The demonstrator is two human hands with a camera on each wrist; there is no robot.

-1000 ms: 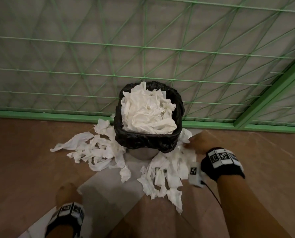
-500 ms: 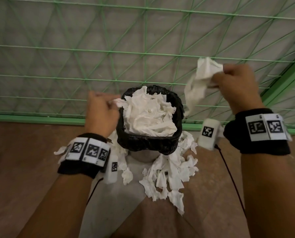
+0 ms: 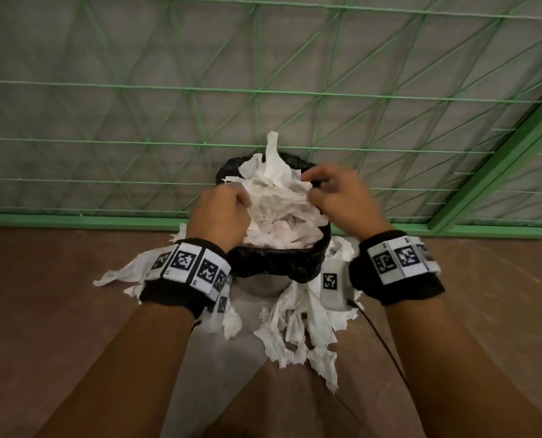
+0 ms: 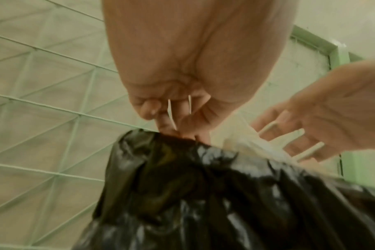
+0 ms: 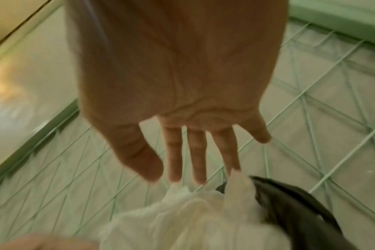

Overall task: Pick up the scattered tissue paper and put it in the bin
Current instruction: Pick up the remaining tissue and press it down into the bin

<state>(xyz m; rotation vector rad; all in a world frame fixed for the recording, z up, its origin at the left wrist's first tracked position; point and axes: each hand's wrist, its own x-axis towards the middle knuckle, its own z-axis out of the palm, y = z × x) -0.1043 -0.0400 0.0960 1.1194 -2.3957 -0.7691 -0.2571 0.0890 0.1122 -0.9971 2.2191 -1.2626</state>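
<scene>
Head view: the bin [image 3: 274,267] is seen heaped with tissue paper [image 3: 279,210], while more scraps [image 3: 301,330] are left on the floor from 4 to 9 o'clock around it. The left hand [image 3: 220,216] is curled, tissue pinched between its fingers, at the pile's 9 o'clock; the right hand [image 3: 342,197] is held over 3 o'clock, fingers spread and empty

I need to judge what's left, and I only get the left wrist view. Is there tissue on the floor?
Observer: Yes, scattered tissue lies on the floor in front of the bin, with more to its left.
Operator: Room in the bin?
Observer: Little. The heaped tissue rises above the rim.
Operator: Is the right hand gripping anything?
Observer: No. The right wrist view shows the right hand with fingers straight, tips at the heap.
</scene>
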